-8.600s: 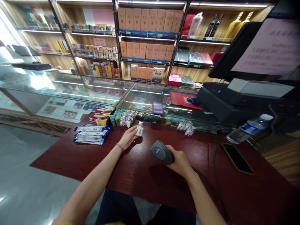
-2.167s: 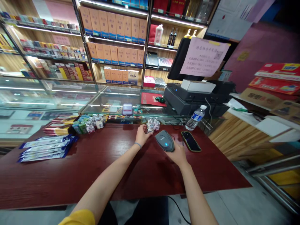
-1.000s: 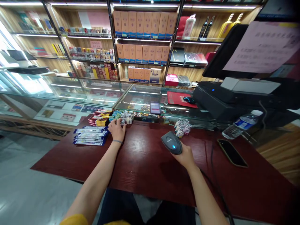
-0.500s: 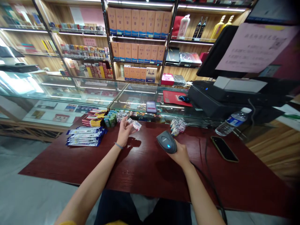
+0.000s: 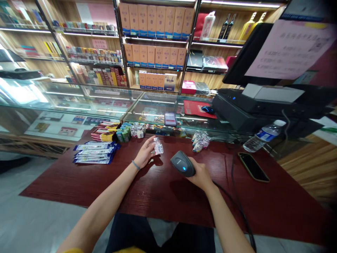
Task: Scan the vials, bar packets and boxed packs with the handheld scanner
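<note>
On the table (image 5: 79,182), packets (image 5: 94,157) lie left, phone (image 5: 253,166) right, bottles (image 5: 200,142) between.

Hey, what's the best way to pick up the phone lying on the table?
Pinch the phone across its two long edges, coming from above. It lies flat and thin on the table, so only the edges offer a hold. The right hand is nearer, but it grips the scanner; the left hand holds a bottle.
</note>
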A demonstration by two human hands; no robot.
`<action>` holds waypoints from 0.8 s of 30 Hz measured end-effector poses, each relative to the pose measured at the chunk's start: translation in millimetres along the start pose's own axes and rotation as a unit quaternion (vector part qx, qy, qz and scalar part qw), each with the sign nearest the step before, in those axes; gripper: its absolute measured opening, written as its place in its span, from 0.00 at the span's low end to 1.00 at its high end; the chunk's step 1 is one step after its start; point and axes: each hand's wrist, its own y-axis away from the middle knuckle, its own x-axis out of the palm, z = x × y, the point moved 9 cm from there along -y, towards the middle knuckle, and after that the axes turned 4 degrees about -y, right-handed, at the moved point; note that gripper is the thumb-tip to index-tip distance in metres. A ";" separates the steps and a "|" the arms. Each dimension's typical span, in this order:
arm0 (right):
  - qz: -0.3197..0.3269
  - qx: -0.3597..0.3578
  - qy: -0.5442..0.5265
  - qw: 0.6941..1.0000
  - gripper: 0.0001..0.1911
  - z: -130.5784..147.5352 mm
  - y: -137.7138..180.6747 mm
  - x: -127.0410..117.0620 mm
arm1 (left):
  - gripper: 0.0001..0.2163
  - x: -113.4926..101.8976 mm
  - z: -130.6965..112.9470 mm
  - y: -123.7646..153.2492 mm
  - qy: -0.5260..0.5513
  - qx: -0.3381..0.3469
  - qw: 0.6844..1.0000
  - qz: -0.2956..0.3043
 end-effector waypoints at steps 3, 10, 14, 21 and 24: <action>0.041 -0.008 0.009 0.999 0.35 8.9 -0.2 7.8 | 0.34 -4.3 0.2 -1.2 -0.011 0.005 1.000 -0.012; 0.082 -0.027 0.003 0.996 0.21 22.9 -0.7 11.4 | 0.33 -3.4 -4.0 -1.6 -0.012 0.024 1.000 -0.010; 0.073 -0.021 0.009 0.997 0.26 20.7 -0.5 8.7 | 0.33 -7.0 0.7 -3.4 -0.013 0.012 1.000 -0.019; 0.024 -0.049 -0.001 0.999 0.29 16.7 -1.8 -15.5 | 0.36 9.0 -12.8 -2.6 -0.029 0.032 0.999 0.000; -0.004 -0.034 0.002 0.999 0.24 6.0 4.8 -38.0 | 0.32 30.1 -22.2 -8.6 -0.107 0.056 0.993 0.006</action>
